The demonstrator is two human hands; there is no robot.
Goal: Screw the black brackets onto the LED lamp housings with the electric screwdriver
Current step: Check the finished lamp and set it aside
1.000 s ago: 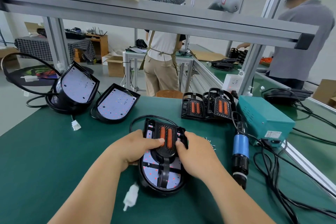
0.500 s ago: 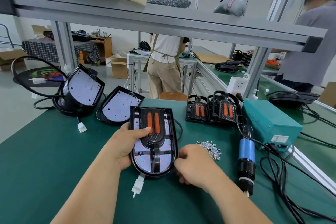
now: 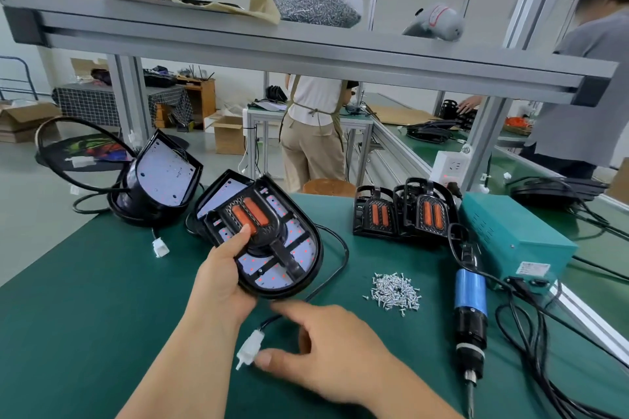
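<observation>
In the head view, the left hand (image 3: pixel 221 282) at the centre of the frame grips an LED lamp housing (image 3: pixel 308 250) by its lower left rim and holds it tilted, off the green mat (image 3: pixel 102 299). Its thumb presses on the black bracket (image 3: pixel 269 236) that lies across the housing's lit board; the other fingers are curled behind and hidden. Lower centre, the right hand (image 3: pixel 333 350) hovers flat with its fingers loosely spread, holding nothing. Its thumb tip is just beside the white connector (image 3: pixel 250 347) on the housing's cable, and contact cannot be told. A small heap of screws (image 3: pixel 396 292) lies to the right of the housing. The electric screwdriver (image 3: pixel 471 313) lies further right, near a teal power box (image 3: pixel 510 241). More brackets (image 3: pixel 405 214) stand at the upper right of the mat.
</observation>
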